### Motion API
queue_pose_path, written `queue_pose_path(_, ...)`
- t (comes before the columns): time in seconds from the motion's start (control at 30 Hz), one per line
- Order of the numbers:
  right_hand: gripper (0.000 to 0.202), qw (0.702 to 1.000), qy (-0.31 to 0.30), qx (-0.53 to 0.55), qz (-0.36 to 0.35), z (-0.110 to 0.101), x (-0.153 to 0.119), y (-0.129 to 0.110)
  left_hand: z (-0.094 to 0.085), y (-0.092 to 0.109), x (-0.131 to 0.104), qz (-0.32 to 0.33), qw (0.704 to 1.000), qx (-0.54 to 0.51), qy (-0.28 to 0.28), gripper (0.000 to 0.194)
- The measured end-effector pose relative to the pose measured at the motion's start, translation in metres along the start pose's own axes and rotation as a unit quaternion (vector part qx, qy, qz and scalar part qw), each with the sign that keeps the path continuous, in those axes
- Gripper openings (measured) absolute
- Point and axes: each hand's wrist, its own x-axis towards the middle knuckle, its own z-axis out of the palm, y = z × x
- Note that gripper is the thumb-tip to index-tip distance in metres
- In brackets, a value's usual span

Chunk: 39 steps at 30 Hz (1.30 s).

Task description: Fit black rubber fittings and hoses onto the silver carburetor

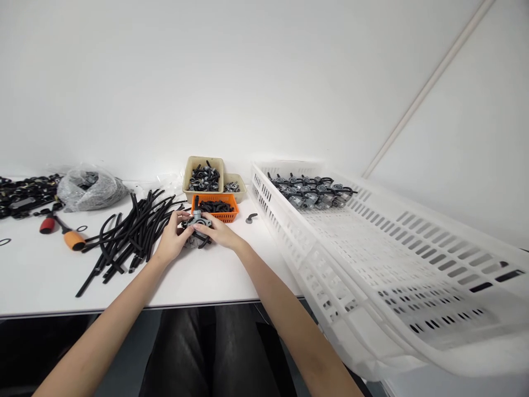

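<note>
The left hand and the right hand hold a grey metal part between them, low over the white table; whether it rests on the surface is hard to tell. The fingers of both hands curl around its far sides while the thumbs press the near face, so each hand pinches the body from its own side. A black stub stands up from the part beyond the fingertips, and a curved black hose hangs below the right thumb. Just beyond the right fingers sits an orange basket of short black pieces, with a beige bin of small fittings behind it and a smaller beige bin beside that. A loose elbow piece lies to the right of the right fingers; farther right, a white crate holds rows of similar metal parts at its far end. Left of the left fingers spreads a heap of black tubes, then an orange-handled tool, a red-handled tool and, farther back, a clear plastic bag.
</note>
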Motion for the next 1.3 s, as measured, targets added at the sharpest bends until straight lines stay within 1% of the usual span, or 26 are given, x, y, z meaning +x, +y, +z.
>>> queue_pose_path(0.1,0.046,1.0,0.013,-0.002,-0.013,0.0,0.0,-0.001,0.0,0.004,0.0,-0.012,0.999,-0.036,-0.009,0.041)
queue_pose_path(0.2,0.045,0.999,0.026,0.021,-0.022,0.0,0.001,-0.003,0.0,0.007,0.0,-0.018,0.998,-0.062,-0.009,0.044)
queue_pose_path(0.3,0.047,0.996,0.049,0.078,-0.013,-0.001,0.002,-0.006,0.001,0.009,0.001,-0.015,0.995,-0.096,0.0,0.047)
queue_pose_path(0.4,0.048,0.981,0.092,0.169,-0.001,-0.001,0.002,-0.01,0.001,0.006,0.003,-0.034,0.992,-0.122,0.006,0.053)
queue_pose_path(0.47,0.049,0.963,0.121,0.241,0.01,-0.002,0.002,-0.013,0.001,0.004,0.004,-0.053,0.99,-0.128,0.001,0.056)
queue_pose_path(0.53,0.048,0.938,0.15,0.313,0.019,-0.004,0.001,-0.016,0.001,0.002,0.004,-0.059,0.988,-0.144,-0.012,0.056)
queue_pose_path(0.6,0.045,0.909,0.179,0.377,0.013,-0.006,0.002,-0.019,0.002,0.003,0.004,-0.049,0.987,-0.153,-0.022,0.056)
queue_pose_path(0.7,0.041,0.863,0.206,0.462,-0.019,-0.013,0.002,-0.023,0.003,0.006,0.001,-0.021,0.991,-0.133,-0.022,0.054)
queue_pose_path(0.8,0.041,0.84,0.224,0.495,-0.02,-0.019,0.002,-0.026,0.005,0.01,-0.002,0.002,0.996,-0.09,-0.027,0.051)
queue_pose_path(0.9,0.045,0.843,0.22,0.491,-0.006,-0.021,0.0,-0.03,0.006,0.01,-0.003,0.031,0.999,-0.029,-0.028,0.058)
queue_pose_path(1.0,0.043,0.866,0.19,0.462,0.001,-0.015,-0.002,-0.035,0.006,0.012,-0.003,0.056,0.998,-0.001,-0.008,0.077)
queue_pose_path(1.07,0.038,0.882,0.156,0.442,0.046,-0.01,-0.004,-0.035,0.006,0.013,-0.004,0.067,0.998,0.01,0.002,0.091)
queue_pose_path(1.1,0.035,0.889,0.134,0.432,0.074,-0.007,-0.004,-0.034,0.005,0.014,-0.005,0.072,0.997,0.022,-0.001,0.096)
queue_pose_path(1.17,0.029,0.893,0.115,0.423,0.099,-0.003,-0.004,-0.031,0.005,0.015,-0.006,0.087,0.995,0.053,-0.02,0.098)
queue_pose_path(1.27,0.027,0.896,0.081,0.422,0.115,-0.003,-0.004,-0.025,0.005,0.016,-0.007,0.103,0.991,0.077,-0.039,0.094)
queue_pose_path(1.3,0.027,0.896,0.079,0.42,0.12,-0.003,-0.003,-0.024,0.005,0.015,-0.007,0.103,0.991,0.075,-0.04,0.092)
